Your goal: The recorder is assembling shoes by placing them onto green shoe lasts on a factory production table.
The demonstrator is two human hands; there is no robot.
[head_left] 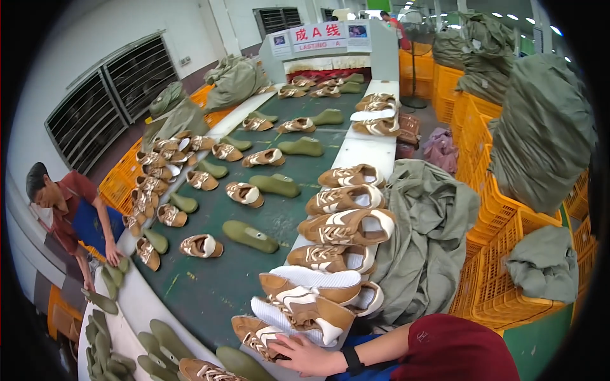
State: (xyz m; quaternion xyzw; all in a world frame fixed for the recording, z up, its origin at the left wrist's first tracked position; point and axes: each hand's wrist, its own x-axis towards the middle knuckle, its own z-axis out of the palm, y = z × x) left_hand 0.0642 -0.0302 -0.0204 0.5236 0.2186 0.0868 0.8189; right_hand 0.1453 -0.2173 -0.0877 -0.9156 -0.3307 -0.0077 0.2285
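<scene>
Brown sneaker [249,333] beneath palm-down right hand [308,357], grip unclear; left hand out of view

Before you, the long flat green belt [210,282] carries brown-and-white laced shoes [246,194] and olive foot-shaped lasts [250,236]. On the flat white ledge [346,154] at its right lie more shoes. To the right of this ledge stand the orange latticed plastic crates [502,289].

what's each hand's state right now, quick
Left hand: out of view, cannot be told.
Right hand: touching a low brown-and-white lace-up sneaker; whether it grips cannot be told.
</scene>
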